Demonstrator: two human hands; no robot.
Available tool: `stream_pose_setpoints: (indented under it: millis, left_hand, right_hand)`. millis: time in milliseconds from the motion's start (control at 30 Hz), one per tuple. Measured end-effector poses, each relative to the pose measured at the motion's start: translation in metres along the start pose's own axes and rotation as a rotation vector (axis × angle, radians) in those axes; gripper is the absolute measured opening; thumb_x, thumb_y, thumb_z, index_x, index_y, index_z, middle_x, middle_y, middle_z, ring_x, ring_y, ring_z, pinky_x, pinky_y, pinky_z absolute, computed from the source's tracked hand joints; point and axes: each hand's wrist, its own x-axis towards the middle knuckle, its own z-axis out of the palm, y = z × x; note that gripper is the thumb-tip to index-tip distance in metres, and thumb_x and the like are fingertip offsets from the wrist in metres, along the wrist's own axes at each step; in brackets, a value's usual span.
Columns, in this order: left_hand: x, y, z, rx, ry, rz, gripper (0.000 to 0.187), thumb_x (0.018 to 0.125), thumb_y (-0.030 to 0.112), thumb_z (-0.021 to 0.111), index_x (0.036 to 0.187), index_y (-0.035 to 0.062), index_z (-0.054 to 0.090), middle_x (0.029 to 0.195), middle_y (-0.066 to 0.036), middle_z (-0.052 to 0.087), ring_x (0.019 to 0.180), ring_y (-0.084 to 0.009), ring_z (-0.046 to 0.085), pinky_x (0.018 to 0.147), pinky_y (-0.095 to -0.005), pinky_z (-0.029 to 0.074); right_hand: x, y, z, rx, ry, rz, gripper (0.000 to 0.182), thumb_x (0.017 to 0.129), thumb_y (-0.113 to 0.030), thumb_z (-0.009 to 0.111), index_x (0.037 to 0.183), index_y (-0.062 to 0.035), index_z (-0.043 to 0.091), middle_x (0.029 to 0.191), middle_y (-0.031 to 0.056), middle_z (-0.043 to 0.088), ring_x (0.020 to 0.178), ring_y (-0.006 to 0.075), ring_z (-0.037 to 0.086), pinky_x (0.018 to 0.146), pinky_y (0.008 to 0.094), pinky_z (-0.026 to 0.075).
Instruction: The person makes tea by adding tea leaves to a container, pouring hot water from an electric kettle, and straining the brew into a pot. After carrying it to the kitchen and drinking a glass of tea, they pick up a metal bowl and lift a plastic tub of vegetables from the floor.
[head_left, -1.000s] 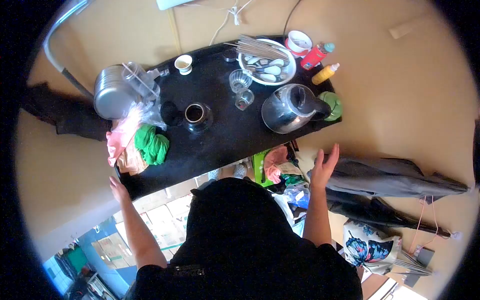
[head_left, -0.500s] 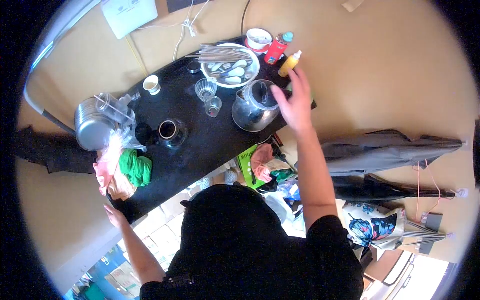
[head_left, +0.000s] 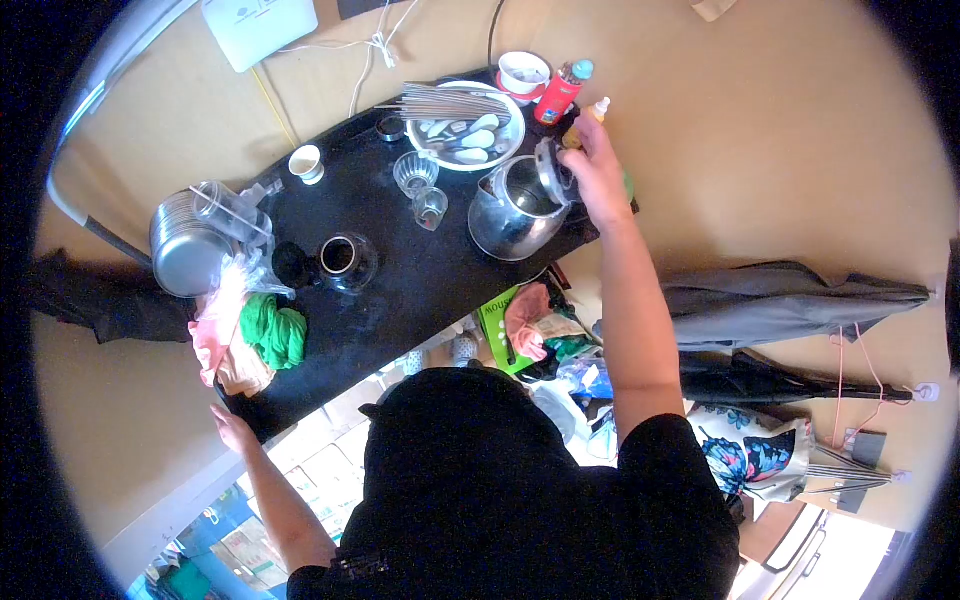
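Observation:
At the right part of the black table stands a metal kettle [head_left: 510,225], its mouth uncovered. My right hand [head_left: 597,172] grips the kettle lid [head_left: 550,172], which is tilted up at the kettle's right side. My left hand [head_left: 232,430] rests at the table's lower left edge, fingers stretched out and holding nothing. Left of the kettle are a ribbed glass [head_left: 415,173] and a small glass pitcher [head_left: 430,208]. A dark open jar [head_left: 338,256] stands farther left.
A white basin [head_left: 512,140] holds spoons and metal sticks. A red bottle [head_left: 557,98], a yellow bottle [head_left: 598,110] and a paper cup [head_left: 306,165] stand on the black table [head_left: 400,300]. Metal plates [head_left: 185,255] and a green cloth [head_left: 272,330] lie at the left.
The lid has come off the kettle's mouth and tilted up to the right in my right hand, which has closed on it. My left hand stays by the table edge.

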Motion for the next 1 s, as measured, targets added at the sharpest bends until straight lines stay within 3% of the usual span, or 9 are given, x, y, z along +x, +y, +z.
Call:
stream_pose_setpoints:
  millis: [67,267,400,1000]
  left_hand:
    - [-0.006,0.008,-0.002,-0.027,0.046,0.038,0.082,0.104,0.065,0.024,0.144,0.0001,0.052,0.142,-0.027,0.056,0.131,-0.0445,0.052,0.110,-0.0472,0.041]
    - [-0.018,0.023,-0.012,-0.056,0.010,-0.011,0.082,0.103,0.067,0.025,0.146,0.0012,0.050,0.145,-0.025,0.054,0.132,-0.0437,0.052,0.111,-0.0466,0.040]
    - [-0.004,0.008,-0.003,-0.054,0.053,0.085,0.082,0.103,0.066,0.026,0.148,0.0012,0.049,0.148,-0.024,0.051,0.134,-0.0426,0.050,0.113,-0.0455,0.037]
    - [-0.016,0.019,-0.010,-0.077,0.021,0.000,0.086,0.102,0.069,0.025,0.143,-0.0014,0.053,0.142,-0.027,0.055,0.132,-0.0441,0.051,0.113,-0.0460,0.039]
  right_hand:
    - [-0.004,-0.006,-0.001,0.160,0.007,0.018,0.079,0.088,-0.010,0.060,0.158,0.0013,0.026,0.158,0.0252,0.036,0.150,0.0338,0.032,0.122,0.0410,0.025]
    - [-0.005,-0.006,-0.006,0.178,0.012,0.042,0.078,0.089,-0.008,0.058,0.159,0.0002,0.024,0.160,0.0253,0.032,0.152,0.0346,0.028,0.122,0.0409,0.025]
    - [-0.006,-0.004,-0.006,0.191,0.017,0.027,0.077,0.090,-0.007,0.058,0.159,-0.0001,0.024,0.160,0.0252,0.031,0.152,0.0343,0.027,0.122,0.0409,0.025]
    - [-0.006,-0.005,-0.004,0.215,0.028,0.048,0.076,0.091,-0.008,0.058,0.159,-0.0010,0.025,0.161,0.0246,0.030,0.153,0.0336,0.026,0.122,0.0407,0.024]
